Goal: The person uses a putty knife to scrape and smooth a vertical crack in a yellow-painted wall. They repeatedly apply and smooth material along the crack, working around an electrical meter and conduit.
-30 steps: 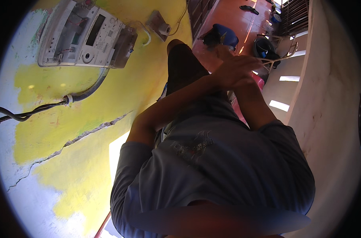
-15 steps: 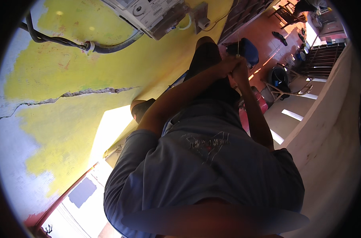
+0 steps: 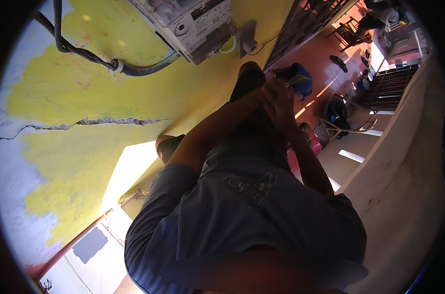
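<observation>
My two hands are together out in front of my shirt, above my dark-clad legs. My left hand is closed, its fingers partly in shadow. A thin, flat, pale-edged object juts out beside it, its kind too small and dim to tell. Against the left hand lies my right hand, with its fingers stretched and slightly apart. Just beyond the hands is a blue rounded object, partly hidden by them.
On the left, a yellow-painted wall has a long crack, an electricity meter and a cable conduit. A pale ledge runs along the right. Beyond are a red chair, a dark basin, sandals and a wooden chair.
My hands have shifted slightly left and toward me. The right hand's fingers have straightened, and the thin upright line above the hands is gone; a flat object now shows there. The view has tilted slightly.
</observation>
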Tool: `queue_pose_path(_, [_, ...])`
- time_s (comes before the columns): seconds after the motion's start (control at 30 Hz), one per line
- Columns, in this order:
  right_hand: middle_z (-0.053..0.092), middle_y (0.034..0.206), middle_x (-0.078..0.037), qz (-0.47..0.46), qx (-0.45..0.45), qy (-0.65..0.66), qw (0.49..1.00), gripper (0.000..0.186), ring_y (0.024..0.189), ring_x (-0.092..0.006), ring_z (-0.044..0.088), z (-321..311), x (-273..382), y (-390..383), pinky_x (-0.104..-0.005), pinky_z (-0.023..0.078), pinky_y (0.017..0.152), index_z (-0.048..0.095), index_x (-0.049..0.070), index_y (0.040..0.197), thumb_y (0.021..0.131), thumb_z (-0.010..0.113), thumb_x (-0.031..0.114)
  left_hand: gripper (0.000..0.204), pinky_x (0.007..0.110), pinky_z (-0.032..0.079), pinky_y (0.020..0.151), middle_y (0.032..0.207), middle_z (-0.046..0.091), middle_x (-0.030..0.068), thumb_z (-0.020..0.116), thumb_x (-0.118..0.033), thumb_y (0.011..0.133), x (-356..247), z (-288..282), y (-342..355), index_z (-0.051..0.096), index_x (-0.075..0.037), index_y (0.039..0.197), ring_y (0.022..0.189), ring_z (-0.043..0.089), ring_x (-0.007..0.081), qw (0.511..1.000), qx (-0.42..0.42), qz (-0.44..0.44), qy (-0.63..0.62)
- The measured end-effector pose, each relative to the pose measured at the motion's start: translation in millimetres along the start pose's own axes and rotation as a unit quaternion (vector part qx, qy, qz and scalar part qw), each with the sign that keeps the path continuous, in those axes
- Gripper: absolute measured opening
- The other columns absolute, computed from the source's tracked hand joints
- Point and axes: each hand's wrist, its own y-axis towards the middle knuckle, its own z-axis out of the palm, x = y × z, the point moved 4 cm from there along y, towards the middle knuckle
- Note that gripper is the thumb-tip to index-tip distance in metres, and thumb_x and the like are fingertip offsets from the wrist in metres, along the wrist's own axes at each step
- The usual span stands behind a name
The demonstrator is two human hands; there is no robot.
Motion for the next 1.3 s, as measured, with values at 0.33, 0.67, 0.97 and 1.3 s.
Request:
queue_pose_path(0.33, [0.063, 0.141, -0.017, 0.077, 0.298, 0.532, 0.789, 0.07, 0.139, -0.027, 0.055, -157, -9, 25, -0.039, 0.044, 0.112, 0.059, 0.001, 0.142, 0.088, 0.081, 0.04, 0.044, 0.041, 0.053, 0.08, 0.1, 0.07, 0.015, 0.053, -0.042, 0.107, -52, -56, -152, 0.066, 0.0, 0.114, 0.091, 0.068, 0.0262, 0.998, -0.04, 0.021, 0.047])
queue_pose_path(0.67, [0.066, 0.127, -0.027, -0.476, 0.117, 0.62, 0.613, 0.053, 0.12, -0.0336, 0.067, -268, 224, 122, -0.049, 0.048, 0.108, 0.061, -0.002, 0.133, 0.096, 0.07, 0.035, 0.03, 0.03, 0.049, 0.079, 0.096, 0.065, 0.0027, 0.06, -0.029, 0.104, -99, -82, -277, 0.067, -0.005, 0.12, 0.088, 0.059, 0.0116, 0.96, -0.13, -0.138, -0.207])
queue_pose_path(0.97, [0.068, 0.121, -0.024, -0.507, 0.184, 0.631, 0.558, 0.047, 0.113, -0.0319, 0.068, -248, 273, 115, -0.0493, 0.048, 0.106, 0.064, 0.0, 0.127, 0.097, 0.069, 0.035, 0.03, 0.023, 0.032, 0.05, 0.069, 0.047, -0.0064, 0.059, -0.03, 0.107, -79, -94, -330, 0.064, -0.006, 0.125, 0.055, 0.041, 0.0036, 0.923, -0.179, -0.07, -0.333])
queue_pose_path(1.3, [0.07, 0.114, -0.02, -0.505, 0.231, 0.661, 0.504, 0.04, 0.104, -0.0301, 0.07, -254, 242, 127, -0.0497, 0.047, 0.104, 0.066, 0.002, 0.121, 0.098, 0.068, 0.035, 0.032, 0.022, 0.032, 0.055, 0.074, 0.048, -0.0085, 0.061, -0.029, 0.106, -104, -95, -334, 0.065, -0.005, 0.126, 0.062, 0.042, 0.0013, 0.939, -0.223, -0.016, -0.262])
